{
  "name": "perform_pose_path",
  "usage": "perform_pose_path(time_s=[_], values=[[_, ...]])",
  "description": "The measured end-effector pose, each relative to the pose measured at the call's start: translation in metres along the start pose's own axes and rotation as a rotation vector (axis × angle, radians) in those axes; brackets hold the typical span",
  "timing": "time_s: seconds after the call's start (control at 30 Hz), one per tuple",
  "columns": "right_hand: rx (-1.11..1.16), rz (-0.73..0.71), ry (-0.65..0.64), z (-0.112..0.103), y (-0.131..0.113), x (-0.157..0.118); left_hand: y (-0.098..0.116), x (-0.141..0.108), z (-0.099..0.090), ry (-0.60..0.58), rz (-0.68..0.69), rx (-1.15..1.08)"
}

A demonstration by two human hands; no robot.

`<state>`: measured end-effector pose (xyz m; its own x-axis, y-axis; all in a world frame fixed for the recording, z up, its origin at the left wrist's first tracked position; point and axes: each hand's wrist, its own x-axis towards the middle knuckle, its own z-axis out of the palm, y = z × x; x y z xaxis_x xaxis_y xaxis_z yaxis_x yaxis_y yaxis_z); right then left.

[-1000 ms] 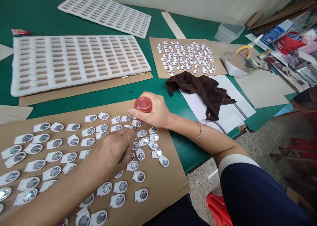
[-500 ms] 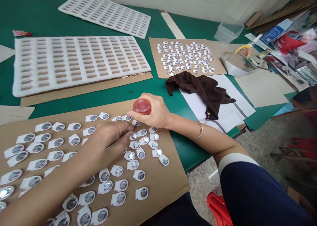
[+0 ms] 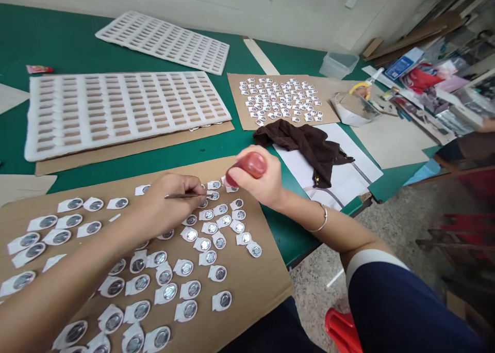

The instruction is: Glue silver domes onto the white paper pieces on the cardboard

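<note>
My left hand (image 3: 166, 203) pinches thin metal tweezers (image 3: 180, 195), whose tips reach a small white tab piece with a round metallic disc (image 3: 212, 195). Close by on the right, my right hand (image 3: 265, 180) wraps around a reddish rounded bottle (image 3: 249, 167), its thumb pressed along the side. The bottle's lower end is hidden by the hand. Both hands are over a brown cardboard sheet (image 3: 247, 286), on which several rows of similar white tab pieces lie.
White slotted foam trays (image 3: 127, 105) lie at the back left. Another cardboard sheet (image 3: 235, 100) holds many small pieces. A dark brown cloth (image 3: 309, 146) rests on white paper. Scissors (image 3: 359, 87) stand in a clear container; a red stool (image 3: 340, 330) is below.
My right hand has lifted and tilted the bottle, moving right, away from the tweezers. My left hand has turned so the tweezers lie nearly level. The camera view has shifted slightly upward.
</note>
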<state>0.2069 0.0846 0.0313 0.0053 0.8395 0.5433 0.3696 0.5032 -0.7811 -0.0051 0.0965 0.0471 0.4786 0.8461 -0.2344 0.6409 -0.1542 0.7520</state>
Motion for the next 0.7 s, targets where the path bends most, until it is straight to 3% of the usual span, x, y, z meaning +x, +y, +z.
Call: perform_pose_path(time_s=[0.07, 0.23, 0.7], values=[[0.035, 0.060, 0.048, -0.004, 0.000, -0.009, 0.000, 0.003, -0.002, -0.031, -0.059, -0.026], [0.030, 0.058, -0.018, 0.001, 0.006, -0.020, -0.002, 0.005, -0.003, -0.037, -0.133, -0.090], [0.020, 0.011, 0.004, 0.010, 0.013, -0.022, -0.019, -0.001, 0.001, -0.025, -0.152, -0.169]])
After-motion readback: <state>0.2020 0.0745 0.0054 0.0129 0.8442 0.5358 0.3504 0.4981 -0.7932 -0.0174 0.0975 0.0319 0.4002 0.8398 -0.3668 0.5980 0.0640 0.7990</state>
